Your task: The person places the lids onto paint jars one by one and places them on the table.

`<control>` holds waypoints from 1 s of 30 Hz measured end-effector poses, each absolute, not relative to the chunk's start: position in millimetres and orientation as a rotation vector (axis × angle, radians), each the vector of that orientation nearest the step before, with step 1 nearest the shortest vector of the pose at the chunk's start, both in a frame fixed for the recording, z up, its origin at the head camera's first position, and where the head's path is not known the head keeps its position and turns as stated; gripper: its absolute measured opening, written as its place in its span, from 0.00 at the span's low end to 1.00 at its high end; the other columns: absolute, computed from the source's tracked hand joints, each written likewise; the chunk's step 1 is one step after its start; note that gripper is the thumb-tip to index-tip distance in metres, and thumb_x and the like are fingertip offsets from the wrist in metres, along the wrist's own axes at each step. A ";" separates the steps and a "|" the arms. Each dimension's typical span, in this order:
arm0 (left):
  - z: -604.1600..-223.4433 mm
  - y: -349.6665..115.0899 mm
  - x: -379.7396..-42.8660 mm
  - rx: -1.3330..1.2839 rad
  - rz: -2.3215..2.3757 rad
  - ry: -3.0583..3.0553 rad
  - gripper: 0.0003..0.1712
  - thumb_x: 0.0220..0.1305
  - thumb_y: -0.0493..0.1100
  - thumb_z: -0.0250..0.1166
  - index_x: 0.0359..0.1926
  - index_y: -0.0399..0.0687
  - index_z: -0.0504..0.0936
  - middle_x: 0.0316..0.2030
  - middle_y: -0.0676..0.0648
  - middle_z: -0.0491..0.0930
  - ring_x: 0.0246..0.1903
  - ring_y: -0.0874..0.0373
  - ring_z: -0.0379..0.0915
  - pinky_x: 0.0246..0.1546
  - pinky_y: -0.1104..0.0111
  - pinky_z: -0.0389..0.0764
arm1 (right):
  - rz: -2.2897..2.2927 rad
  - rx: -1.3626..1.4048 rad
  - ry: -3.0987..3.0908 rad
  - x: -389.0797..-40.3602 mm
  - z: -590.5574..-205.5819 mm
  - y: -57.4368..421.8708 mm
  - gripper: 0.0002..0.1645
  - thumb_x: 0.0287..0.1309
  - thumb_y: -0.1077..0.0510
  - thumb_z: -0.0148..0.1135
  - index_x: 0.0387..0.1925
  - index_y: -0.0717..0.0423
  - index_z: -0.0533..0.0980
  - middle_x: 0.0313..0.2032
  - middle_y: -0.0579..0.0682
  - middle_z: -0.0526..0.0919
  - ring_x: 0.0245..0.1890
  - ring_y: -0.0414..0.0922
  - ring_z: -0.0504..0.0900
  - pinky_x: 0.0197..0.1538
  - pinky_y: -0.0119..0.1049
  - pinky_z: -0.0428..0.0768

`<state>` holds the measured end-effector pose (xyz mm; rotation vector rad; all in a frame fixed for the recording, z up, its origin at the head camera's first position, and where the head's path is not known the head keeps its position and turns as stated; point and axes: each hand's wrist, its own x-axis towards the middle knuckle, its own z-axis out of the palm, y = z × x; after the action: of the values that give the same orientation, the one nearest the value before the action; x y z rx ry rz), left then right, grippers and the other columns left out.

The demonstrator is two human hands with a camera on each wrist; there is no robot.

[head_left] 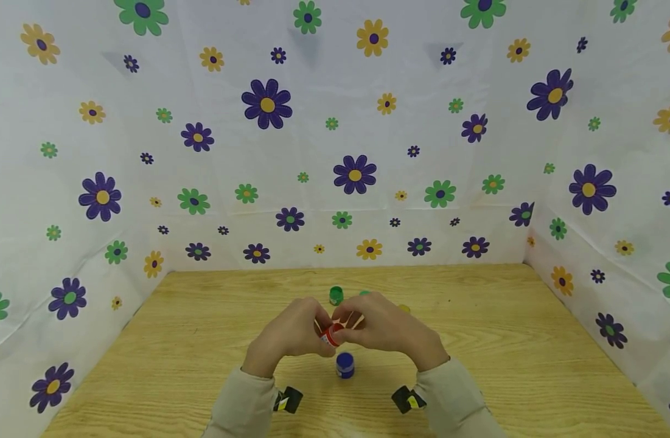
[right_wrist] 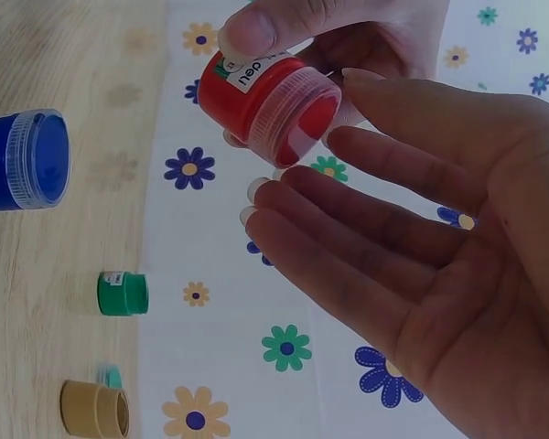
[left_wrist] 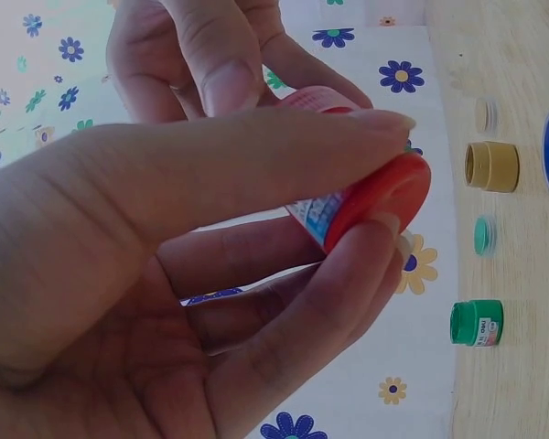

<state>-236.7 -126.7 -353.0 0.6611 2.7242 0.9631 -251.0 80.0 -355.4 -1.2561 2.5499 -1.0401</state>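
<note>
A small red paint jar (head_left: pixel 329 337) with a clear ribbed lid (right_wrist: pixel 297 114) is tilted above the table. My left hand (head_left: pixel 291 331) grips its red body between thumb and fingers, its base showing in the left wrist view. Facing the lid, my right hand (head_left: pixel 386 325) has its fingers loosely extended, with thumb and index fingertips right at the lid's edge. Below both hands, a blue paint jar (head_left: pixel 345 365) stands on the table, capped with a clear lid in the right wrist view.
Beyond the hands stand a lidless green jar (head_left: pixel 336 295) and a lidless ochre jar (left_wrist: pixel 494 166). A green lid (left_wrist: pixel 485 236) and an ochre lid (left_wrist: pixel 487 116) lie by them on the wooden table (head_left: pixel 203 322). Flower-print cloth (head_left: pixel 313 140) walls the back and sides.
</note>
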 end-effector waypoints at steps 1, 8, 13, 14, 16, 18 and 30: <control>-353.1 -126.8 -236.6 0.666 0.962 2.725 0.08 0.48 0.34 0.79 0.30 0.44 0.90 0.24 0.52 0.86 0.24 0.60 0.79 0.28 0.67 0.80 | -1.045 -1.256 2.548 -250.8 -355.2 80.3 0.11 0.67 0.60 0.67 0.49 0.57 0.83 0.44 0.51 0.89 0.43 0.46 0.88 0.44 0.25 0.83; -353.2 -126.9 -236.2 0.663 0.952 2.737 0.08 0.47 0.34 0.80 0.30 0.44 0.90 0.25 0.52 0.86 0.25 0.60 0.79 0.28 0.67 0.80 | -1.104 -1.286 2.484 -252.0 -356.3 80.2 0.11 0.63 0.65 0.70 0.47 0.59 0.83 0.45 0.52 0.88 0.49 0.49 0.88 0.50 0.33 0.86; -352.6 -126.6 -235.8 0.649 0.960 2.736 0.09 0.47 0.34 0.80 0.31 0.44 0.90 0.25 0.52 0.87 0.25 0.60 0.79 0.28 0.68 0.80 | -1.104 -1.317 2.462 -253.2 -357.4 79.4 0.12 0.60 0.68 0.71 0.46 0.59 0.83 0.45 0.52 0.87 0.50 0.49 0.88 0.51 0.36 0.87; -352.5 -126.5 -235.7 0.652 0.960 2.735 0.09 0.47 0.34 0.80 0.31 0.44 0.90 0.25 0.52 0.87 0.25 0.60 0.79 0.28 0.68 0.80 | -1.105 -1.323 2.459 -253.2 -357.4 79.3 0.12 0.60 0.68 0.71 0.45 0.59 0.83 0.45 0.52 0.87 0.50 0.49 0.88 0.51 0.36 0.87; -352.2 -126.5 -235.7 0.656 0.958 2.734 0.08 0.47 0.34 0.80 0.31 0.44 0.90 0.25 0.52 0.87 0.25 0.60 0.79 0.28 0.68 0.80 | -1.102 -1.336 2.463 -253.2 -357.4 79.2 0.11 0.60 0.68 0.71 0.45 0.59 0.83 0.44 0.52 0.87 0.49 0.49 0.89 0.51 0.35 0.87; -352.5 -126.6 -236.1 0.662 0.955 2.735 0.08 0.47 0.34 0.80 0.30 0.45 0.90 0.25 0.52 0.86 0.25 0.60 0.79 0.28 0.68 0.80 | -1.092 -1.347 2.473 -253.3 -357.5 79.0 0.10 0.61 0.67 0.71 0.44 0.59 0.83 0.44 0.52 0.87 0.47 0.47 0.89 0.50 0.33 0.87; -353.2 -127.8 -237.1 0.699 0.951 2.735 0.07 0.47 0.33 0.79 0.28 0.46 0.90 0.23 0.53 0.85 0.23 0.60 0.76 0.26 0.67 0.79 | -1.058 -1.325 2.506 -253.6 -358.3 78.1 0.08 0.65 0.62 0.69 0.44 0.57 0.84 0.41 0.50 0.89 0.39 0.38 0.88 0.45 0.25 0.84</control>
<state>-237.1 -127.8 -353.2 0.6993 2.7349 0.9509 -253.6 78.1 -358.3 -1.3254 2.5062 -1.0577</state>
